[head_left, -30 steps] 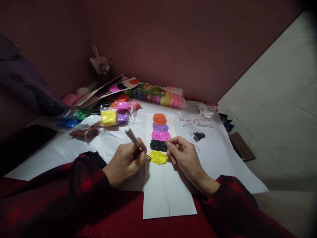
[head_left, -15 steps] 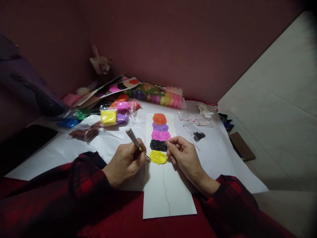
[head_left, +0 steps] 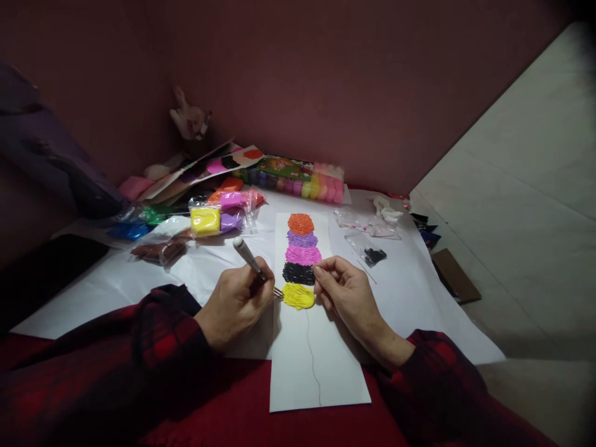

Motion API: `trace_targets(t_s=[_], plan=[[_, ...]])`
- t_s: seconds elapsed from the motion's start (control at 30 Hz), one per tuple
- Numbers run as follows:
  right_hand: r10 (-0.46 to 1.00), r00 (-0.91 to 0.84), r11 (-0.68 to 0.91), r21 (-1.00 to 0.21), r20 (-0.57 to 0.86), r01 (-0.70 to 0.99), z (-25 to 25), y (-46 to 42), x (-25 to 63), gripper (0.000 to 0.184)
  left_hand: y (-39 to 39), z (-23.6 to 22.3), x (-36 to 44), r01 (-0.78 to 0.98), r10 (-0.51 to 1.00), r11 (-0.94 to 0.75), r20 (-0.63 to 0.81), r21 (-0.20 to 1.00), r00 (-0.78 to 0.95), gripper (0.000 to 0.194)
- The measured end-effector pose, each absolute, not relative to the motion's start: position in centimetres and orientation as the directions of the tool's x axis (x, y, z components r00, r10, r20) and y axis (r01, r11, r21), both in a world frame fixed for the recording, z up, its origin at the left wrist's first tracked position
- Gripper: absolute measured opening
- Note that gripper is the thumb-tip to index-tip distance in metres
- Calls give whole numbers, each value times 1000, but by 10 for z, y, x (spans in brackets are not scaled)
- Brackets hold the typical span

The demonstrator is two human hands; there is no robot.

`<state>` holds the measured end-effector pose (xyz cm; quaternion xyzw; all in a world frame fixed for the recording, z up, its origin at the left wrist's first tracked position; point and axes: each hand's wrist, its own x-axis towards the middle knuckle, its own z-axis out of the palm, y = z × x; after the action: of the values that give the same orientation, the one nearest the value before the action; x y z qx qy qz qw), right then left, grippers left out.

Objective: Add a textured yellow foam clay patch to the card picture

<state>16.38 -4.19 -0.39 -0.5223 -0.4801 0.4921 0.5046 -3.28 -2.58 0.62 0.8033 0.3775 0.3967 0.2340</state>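
Observation:
In the head view, my left hand [head_left: 239,301] is closed round a fork [head_left: 246,253] with a pale handle, its tines pointing right at the left edge of a yellow clay patch [head_left: 298,296]. The yellow clay is grooved on its left and smoother at its right end. It lies on a white card [head_left: 321,379], below grooved black clay [head_left: 298,273], pink clay [head_left: 303,255], purple clay [head_left: 302,239] and orange clay [head_left: 300,223]. My right hand [head_left: 347,295] has thumb and forefinger pinched beside the black clay; whatever they hold is hidden. A thin line runs down the card below.
Bagged clay [head_left: 205,221] in several colours lies at left, near a dark flat object [head_left: 51,273]. Behind are a clay pack [head_left: 293,177] and another decorated card [head_left: 233,162]. A bag with black clay [head_left: 374,256] and a thin stick [head_left: 367,272] lie at right.
The fork's handle has tipped slightly left and up, and its tines have moved up and right against the yellow clay's edge. My right hand has stayed in place.

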Motion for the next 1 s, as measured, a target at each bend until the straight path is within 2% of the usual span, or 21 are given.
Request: trace_targets(t_s=[0.33, 0.53, 0.6, 0.67, 0.73, 0.8, 0.87, 0.9, 0.93, 1.0], plan=[[998, 57, -31, -999, -32, -8, -3, -42, 163, 16, -27, 9, -36, 441, 802, -596, 463, 671, 379, 12], [998, 48, -28, -1000, -27, 10, -4, -42, 164, 16, -28, 6, -33, 362, 847, -526, 438, 770, 302, 7], [998, 58, 20, -999, 21, 33, -4, -44, 164, 15, -28, 5, -32, 306, 854, -512, 439, 802, 279, 6], [982, 58, 169, -973, 179, 155, -3, -47, 164, 14, -28, 5, -31, 238, 826, -551, 483, 800, 289, 4], [907, -29, 402, -840, 421, 365, -1, -53, 163, 15, -30, 6, -30, 137, 772, -609, 545, 781, 326, 6], [781, -197, 594, -609, 593, 526, 0, -59, 160, 19, -33, 8, -30, 28, 709, -644, 583, 764, 396, 11], [682, -347, 690, -408, 644, 599, 1, -65, 158, 20, -37, 11, -31, -34, 642, -664, 593, 747, 486, 15], [651, -405, 717, -344, 642, 606, 1, -66, 157, 19, -39, 12, -31, -36, 616, -680, 597, 733, 514, 17], [632, -446, 736, -311, 634, 601, 1, -68, 156, 17, -41, 13, -31, -22, 603, -696, 601, 718, 524, 19], [631, -454, 747, -334, 629, 575, 0, -68, 156, 16, -44, 13, -32, 40, 612, -725, 617, 687, 494, 27]])
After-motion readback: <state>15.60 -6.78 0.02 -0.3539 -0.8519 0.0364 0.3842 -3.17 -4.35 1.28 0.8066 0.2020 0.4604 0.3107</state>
